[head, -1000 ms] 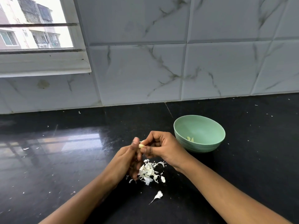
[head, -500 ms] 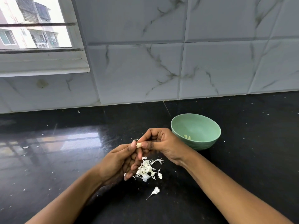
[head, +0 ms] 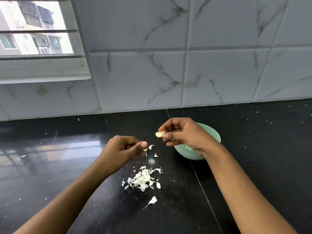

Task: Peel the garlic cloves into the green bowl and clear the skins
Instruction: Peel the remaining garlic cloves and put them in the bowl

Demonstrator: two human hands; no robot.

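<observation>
Green bowl (head: 213, 132) half behind right hand (head: 185, 135)

Glossy black countertop (head: 253, 149) meets a white, grey-veined tiled wall (head: 219, 73); daylight from a window (head: 33, 31) (upper left, apartment blocks outside) reflects on it.

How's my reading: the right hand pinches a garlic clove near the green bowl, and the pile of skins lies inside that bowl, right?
Not quite: the pile of skins lies on the black counter, outside the green bowl, as the head view shows. The right hand does pinch a garlic clove near the bowl.
</observation>
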